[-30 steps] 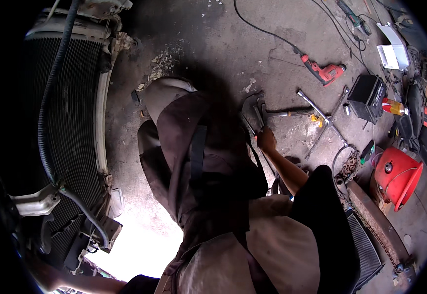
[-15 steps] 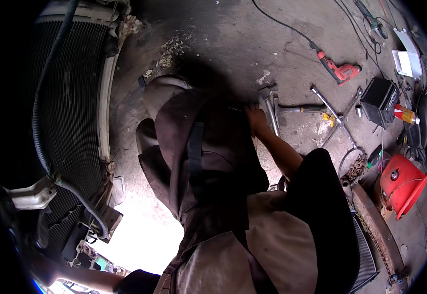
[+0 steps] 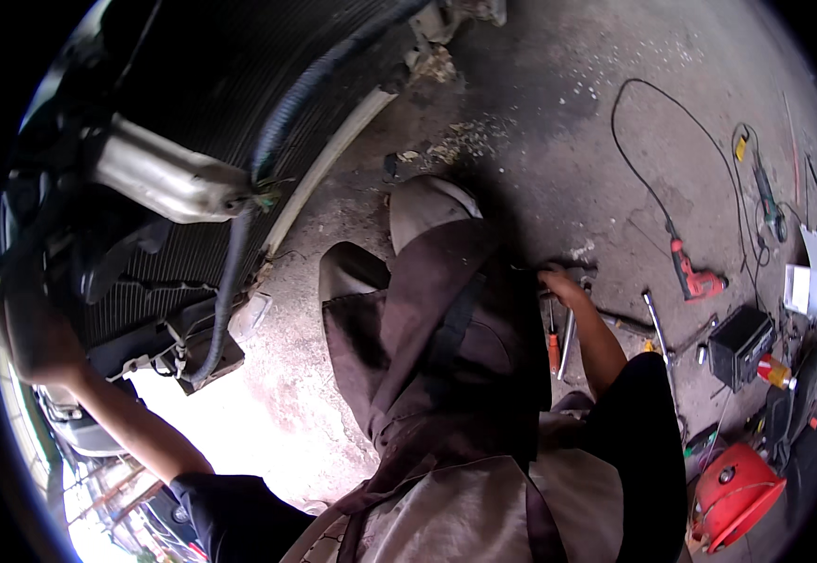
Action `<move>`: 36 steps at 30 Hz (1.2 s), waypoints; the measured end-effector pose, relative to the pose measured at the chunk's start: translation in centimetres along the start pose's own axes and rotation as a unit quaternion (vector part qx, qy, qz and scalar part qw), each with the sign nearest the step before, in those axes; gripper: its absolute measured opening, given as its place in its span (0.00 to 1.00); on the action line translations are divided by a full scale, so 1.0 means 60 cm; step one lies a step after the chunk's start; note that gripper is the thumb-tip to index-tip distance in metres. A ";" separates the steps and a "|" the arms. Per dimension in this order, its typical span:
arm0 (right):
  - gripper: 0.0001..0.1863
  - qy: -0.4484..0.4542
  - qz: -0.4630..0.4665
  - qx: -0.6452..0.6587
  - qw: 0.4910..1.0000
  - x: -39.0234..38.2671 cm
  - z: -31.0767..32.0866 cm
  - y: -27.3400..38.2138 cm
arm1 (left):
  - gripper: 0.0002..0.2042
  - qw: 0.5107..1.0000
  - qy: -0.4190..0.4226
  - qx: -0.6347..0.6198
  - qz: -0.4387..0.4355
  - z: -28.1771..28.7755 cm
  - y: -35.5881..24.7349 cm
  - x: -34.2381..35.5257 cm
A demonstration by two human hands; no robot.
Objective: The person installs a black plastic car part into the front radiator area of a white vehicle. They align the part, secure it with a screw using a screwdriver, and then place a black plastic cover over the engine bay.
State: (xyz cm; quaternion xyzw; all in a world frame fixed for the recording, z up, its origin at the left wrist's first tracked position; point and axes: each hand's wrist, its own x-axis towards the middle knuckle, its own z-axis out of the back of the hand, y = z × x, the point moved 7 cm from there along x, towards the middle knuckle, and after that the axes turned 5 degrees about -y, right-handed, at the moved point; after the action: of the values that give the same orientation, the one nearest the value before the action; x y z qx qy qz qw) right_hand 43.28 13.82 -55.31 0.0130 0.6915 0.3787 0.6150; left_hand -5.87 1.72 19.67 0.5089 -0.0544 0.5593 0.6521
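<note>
My right hand (image 3: 558,280) is beside my right knee, low over the floor, with its fingers curled. A thin pale tip shows at its fingers, but I cannot make out what it is. Next to that hand lie a hammer (image 3: 626,325), a screwdriver with an orange handle (image 3: 554,352) and a long shiny metal shaft (image 3: 568,345). Far to the left my left hand (image 3: 40,345) is raised against the dark front parts of a vehicle, below a silvery metal bracket (image 3: 169,174). Shadow hides its fingers.
A ribbed radiator (image 3: 145,314) and a thick dark hose (image 3: 239,249) stand at my left. Rightward on the concrete lie a red corded drill (image 3: 697,281), a cross-shaped lug wrench (image 3: 659,324), a black battery (image 3: 741,345), an orange-capped bottle (image 3: 776,372) and a red funnel-shaped thing (image 3: 737,497).
My view has swung left, so the floor tools appear lower. My left arm now shows more fully, its hand higher in view against the vehicle. My right hand remains near the hammer.
</note>
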 end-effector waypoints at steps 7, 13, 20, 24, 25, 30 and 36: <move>0.18 -0.126 0.264 -0.531 0.795 0.256 -0.017 0.102 | 0.08 0.979 -0.188 -0.073 -0.003 0.001 -0.095 0.159; 0.16 -0.219 0.290 -0.224 0.904 0.010 0.015 0.341 | 0.07 0.987 -0.126 -0.041 0.093 0.011 -0.057 0.025; 0.14 0.080 0.571 0.101 0.810 -0.508 -0.157 0.663 | 0.08 0.979 -0.140 -0.083 0.124 0.012 -0.051 0.050; 0.16 0.089 0.637 0.041 0.764 -0.665 -0.253 0.752 | 0.08 0.977 -0.130 -0.080 0.148 0.006 -0.046 0.053; 0.15 0.095 0.650 0.045 0.753 -0.693 -0.286 0.760 | 0.08 0.978 -0.122 -0.082 0.150 0.005 -0.045 0.054; 0.21 0.270 0.571 0.156 0.760 -0.764 -0.438 0.779 | 0.09 0.979 -0.071 -0.092 0.169 0.003 -0.034 0.060; 0.17 0.236 0.597 0.241 0.728 -0.783 -0.512 0.804 | 0.13 0.986 -0.018 -0.122 0.113 0.002 -0.015 0.084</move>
State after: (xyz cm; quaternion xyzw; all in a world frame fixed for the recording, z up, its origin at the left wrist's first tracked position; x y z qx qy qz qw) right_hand 6.67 9.85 8.88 0.4811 0.7320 0.4793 0.0548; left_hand -3.23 5.18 22.42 0.4256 -0.1911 0.6095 0.6410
